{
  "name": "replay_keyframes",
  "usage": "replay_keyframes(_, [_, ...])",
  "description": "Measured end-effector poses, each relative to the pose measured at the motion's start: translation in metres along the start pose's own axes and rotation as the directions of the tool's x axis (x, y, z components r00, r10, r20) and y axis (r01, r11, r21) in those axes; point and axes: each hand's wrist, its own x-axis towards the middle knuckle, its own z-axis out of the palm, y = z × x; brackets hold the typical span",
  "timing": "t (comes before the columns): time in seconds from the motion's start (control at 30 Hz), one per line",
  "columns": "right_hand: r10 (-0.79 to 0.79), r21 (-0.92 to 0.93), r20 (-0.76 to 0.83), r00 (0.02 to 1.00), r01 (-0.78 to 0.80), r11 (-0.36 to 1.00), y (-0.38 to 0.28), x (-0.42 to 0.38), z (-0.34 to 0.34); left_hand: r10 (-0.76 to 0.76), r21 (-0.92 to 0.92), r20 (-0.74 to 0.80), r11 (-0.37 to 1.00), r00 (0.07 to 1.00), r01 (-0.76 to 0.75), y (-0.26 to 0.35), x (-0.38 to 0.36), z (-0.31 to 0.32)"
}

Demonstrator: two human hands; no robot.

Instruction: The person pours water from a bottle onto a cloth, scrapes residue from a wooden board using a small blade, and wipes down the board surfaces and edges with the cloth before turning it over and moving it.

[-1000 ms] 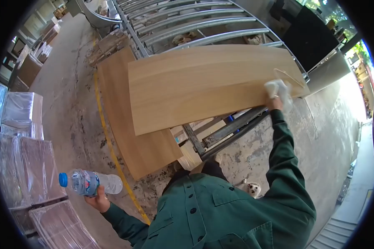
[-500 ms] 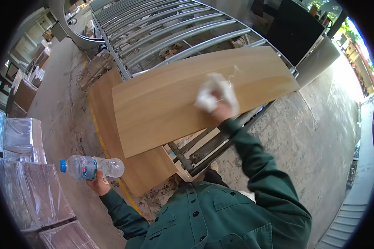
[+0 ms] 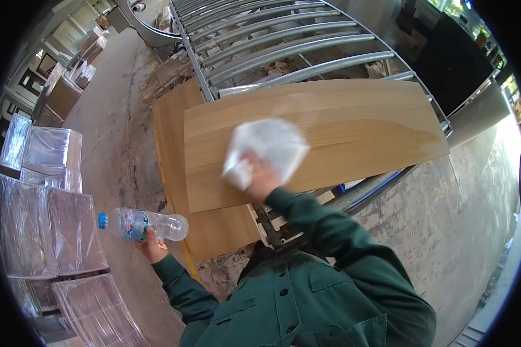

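In my left hand is a clear plastic bottle with a blue cap and a printed label, held sideways out to my left. My fingers wrap round its middle from below. My right hand presses a white cloth onto the left half of a flat wooden panel; cloth and fingers are smeared by motion. A darker, damp-looking patch shows on the panel's right part. Below and to the left lies a second wooden panel, partly covered by the first.
A metal roller conveyor runs away beyond the panel. Film-wrapped boxes are stacked at the left. A yellow line crosses the concrete floor. A dark metal frame stands under the panel, close to my body.
My right hand has swept the cloth leftward across the panel, and the cloth now looks more spread out. The left hand still holds the bottle. The whole view has shifted.
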Motion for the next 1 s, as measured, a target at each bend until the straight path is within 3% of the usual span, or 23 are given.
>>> replay_keyframes(0.07, [-0.352, -0.031, -0.043, 0.935, 0.351, 0.936, -0.059, -0.003, 0.025, 0.053, 0.015, -0.009, 0.999, 0.999, -0.053, 0.005, 0.015, 0.006])
replay_keyframes(0.1, [-0.202, 0.101, 0.129, 0.971, 0.19, 0.977, -0.061, 0.004, 0.016, 0.064, 0.007, 0.025, 0.998, 0.998, -0.065, 0.007, 0.028, 0.004])
replay_keyframes(0.13, [-0.064, 0.201, 0.324, 0.944, -0.003, 0.979, -0.059, 0.005, -0.012, 0.066, 0.004, 0.054, 0.998, 0.996, -0.066, 0.008, 0.035, -0.004])
replay_keyframes(0.17, [-0.044, 0.275, 0.189, 0.981, -0.01, 0.961, -0.003, 0.006, 0.045, 0.063, -0.001, 0.076, 0.998, 0.995, -0.063, 0.007, 0.04, -0.014])
replay_keyframes(0.2, [0.132, 0.237, 0.082, 0.988, -0.148, 0.96, 0.028, 0.013, 0.016, 0.054, 0.006, 0.089, 0.998, 0.995, -0.055, 0.006, 0.046, -0.026])
replay_keyframes(0.23, [0.357, 0.229, -0.034, 0.934, -0.34, 0.912, 0.067, 0.015, -0.019, 0.048, 0.013, 0.1, 0.999, 0.994, -0.049, 0.006, 0.054, -0.039])
replay_keyframes(0.3, [0.74, 0.365, -0.2, 0.642, -0.652, 0.664, 0.16, 0.009, -0.08, 0.06, 0.035, 0.077, 0.997, 0.995, -0.062, 0.008, 0.064, -0.052])
replay_keyframes(0.33, [0.726, 0.128, -0.348, 0.592, -0.738, 0.663, 0.231, -0.002, -0.106, 0.073, 0.053, 0.04, 0.996, 0.997, -0.075, 0.015, 0.064, -0.051])
replay_keyframes(0.4, [0.779, -0.086, -0.476, 0.407, -0.904, 0.419, 0.296, -0.02, -0.159, 0.076, 0.09, -0.015, 0.993, 0.997, -0.075, 0.011, 0.067, -0.064])
replay_keyframes(0.5, [0.565, -0.178, -0.707, 0.426, -0.879, 0.441, 0.368, -0.004, -0.119, 0.084, 0.159, -0.108, 0.985, 0.991, -0.066, 0.003, 0.074, -0.099])
replay_keyframes(0.53, [0.798, -0.096, -0.405, 0.446, -0.889, 0.448, 0.296, 0.03, -0.117, 0.087, 0.171, -0.108, 0.983, 0.99, -0.068, 0.003, 0.076, -0.1])
replay_keyframes(0.57, [0.609, -0.068, -0.436, 0.663, -0.699, 0.712, 0.256, 0.055, -0.084, 0.089, 0.184, -0.104, 0.98, 0.991, -0.069, 0.003, 0.077, -0.1])
replay_keyframes(0.6, [0.486, -0.192, -0.379, 0.787, -0.581, 0.791, 0.204, 0.081, -0.052, 0.088, 0.198, -0.097, 0.978, 0.991, -0.068, 0.004, 0.08, -0.098])
replay_keyframes(0.63, [0.326, -0.38, -0.286, 0.901, -0.419, 0.825, 0.145, 0.104, -0.001, 0.083, 0.181, -0.078, 0.981, 0.993, -0.067, 0.003, 0.084, -0.095])
replay_keyframes(0.7, [0.062, -0.634, -0.1, 0.993, -0.112, 0.765, 0.076, 0.125, 0.137, 0.07, 0.132, -0.039, 0.989, 0.997, -0.065, -0.003, 0.09, -0.084])
replay_keyframes(0.73, [0.038, -0.259, 0.056, 0.998, -0.022, 0.966, -0.04, 0.112, 0.067, 0.068, 0.116, -0.027, 0.991, 0.997, -0.065, -0.005, 0.092, -0.074])
replay_keyframes(0.8, [-0.28, -0.135, 0.094, 0.955, 0.291, 0.947, -0.09, 0.099, 0.049, 0.08, 0.084, -0.011, 0.993, 0.997, -0.079, -0.002, 0.1, -0.059])
replay_keyframes(0.87, [-0.205, 0.1, 0.005, 0.979, 0.204, 0.974, -0.04, 0.108, 0.051, 0.102, 0.079, -0.004, 0.992, 0.995, -0.102, -0.003, 0.107, -0.06])
replay_keyframes(0.9, [0.166, 0.434, 0.074, 0.983, -0.182, 0.882, -0.009, 0.115, 0.021, 0.113, 0.077, -0.01, 0.991, 0.994, -0.112, -0.004, 0.11, -0.064])
replay_keyframes(0.93, [0.168, 0.216, -0.228, 0.959, -0.118, 0.969, 0.047, 0.114, 0.014, 0.128, 0.109, -0.026, 0.986, 0.991, -0.124, -0.005, 0.111, -0.074])
replay_keyframes(0.97, [0.424, 0.468, -0.283, 0.86, -0.262, 0.844, 0.139, 0.114, 0.006, 0.144, 0.138, -0.048, 0.981, 0.988, -0.136, -0.006, 0.111, -0.086])
replay_keyframes(1.0, [0.618, 0.306, -0.265, 0.741, -0.543, 0.782, 0.186, 0.108, -0.05, 0.158, 0.17, -0.071, 0.975, 0.985, -0.144, -0.007, 0.11, -0.092])
